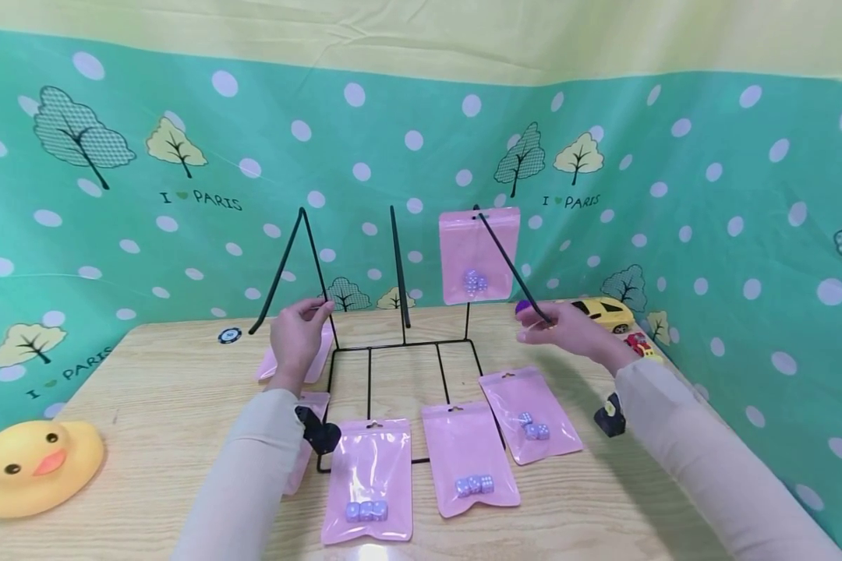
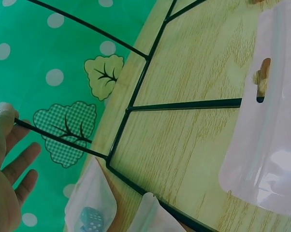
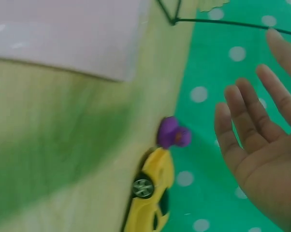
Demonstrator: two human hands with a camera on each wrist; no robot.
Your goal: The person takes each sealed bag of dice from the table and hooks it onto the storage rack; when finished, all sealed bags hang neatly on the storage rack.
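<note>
I have both hands up on the black wire rack [image 1: 400,343], which stands mid-table [image 1: 168,405] at twelve o'clock from me. My left hand [image 1: 296,336] pinches the left prong [image 1: 317,261]; its other fingers lie loose. My right hand [image 1: 568,327] touches the right prong [image 1: 512,265], whether closed round it I cannot tell. I judge the rack light, stiff and springy, best held low on its prongs. Count: three prongs; one pink pouch [image 1: 479,255] hung at one o'clock, three dice pouches [image 1: 468,458] flat at six, at least two more under my left arm.
</note>
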